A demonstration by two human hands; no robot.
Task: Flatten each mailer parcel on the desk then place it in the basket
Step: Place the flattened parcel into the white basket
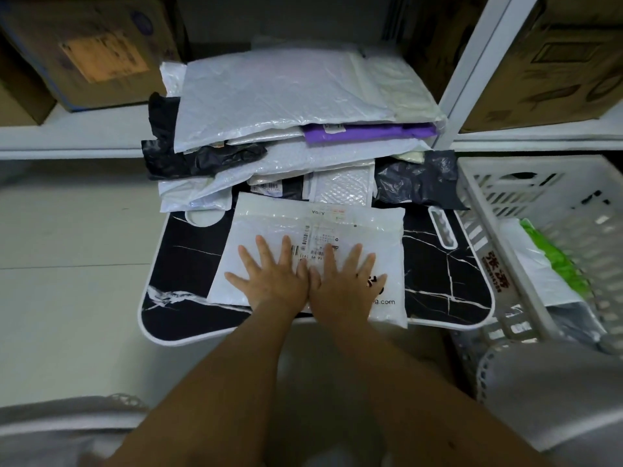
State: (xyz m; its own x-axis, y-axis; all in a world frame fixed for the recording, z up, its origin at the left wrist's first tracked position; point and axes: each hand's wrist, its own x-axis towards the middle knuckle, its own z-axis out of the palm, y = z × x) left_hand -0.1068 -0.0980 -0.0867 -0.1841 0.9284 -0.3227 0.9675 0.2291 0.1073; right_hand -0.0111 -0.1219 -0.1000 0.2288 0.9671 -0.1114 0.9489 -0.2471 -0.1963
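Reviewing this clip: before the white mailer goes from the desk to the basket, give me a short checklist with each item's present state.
1. Both hands on the parcel: ok. The left hand and right hand press flat on the white mailer.
2. Mailer flattened: cannot tell; its surface looks smooth, but thickness is not visible.
3. Mailer fully on the desk: not ok; its near right corner overhangs the edge.
4. Basket has room: ok; it holds a white bag and something green, with space left.
5. Pile of mailers behind stays clear: cannot tell; it touches the mailer's far edge.

Head view: forward-down, close over desk (438,264).
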